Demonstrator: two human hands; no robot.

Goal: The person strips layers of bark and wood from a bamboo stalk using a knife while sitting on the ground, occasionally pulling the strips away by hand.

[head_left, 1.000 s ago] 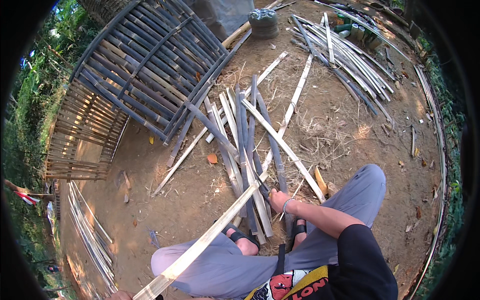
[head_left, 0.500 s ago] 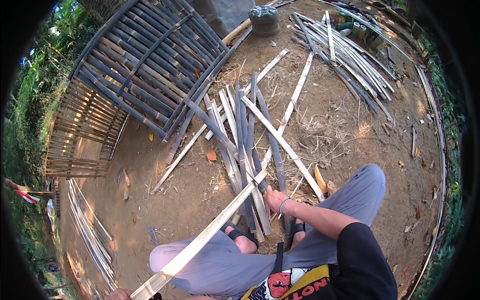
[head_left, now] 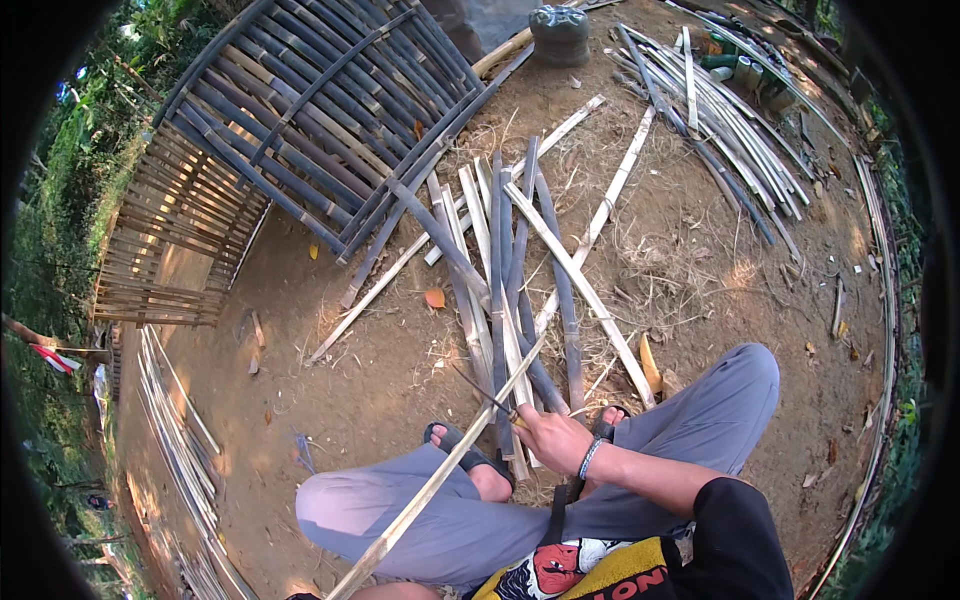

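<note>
Left hand (head_left: pixel 305 596) sits right at the bottom edge, barely in frame; can't tell its grip, though the near end of the long bamboo strip (head_left: pixel 440 480) runs down toward it. The strip slants from lower left up across the left knee to its far tip above the right hand.

Right hand (head_left: pixel 553 438) is clenched on the handle of a knife (head_left: pixel 480 390), thin dark blade pointing up-left and meeting the strip near its upper third. Wristband sits just behind that hand.

My read: the step in hand is shaving or splitting the strip. To do it well:
- keep the blade at a shallow angle to the strip, edge pointing away from the legs
- sandalled foot (head_left: pixel 470 465) sits directly under the strip, close to the blade line; a slip there is the main risk
- steady the near end so the strip doesn't twist
- short controlled strokes, follow the grain

Around it: woven bamboo panel (head_left: pixel 300 110) upper left, pile of split slats (head_left: pixel 510 260) on the dirt ground just beyond the feet, bundle of thinner strips (head_left: pixel 720 120) upper right, well apart.
</note>
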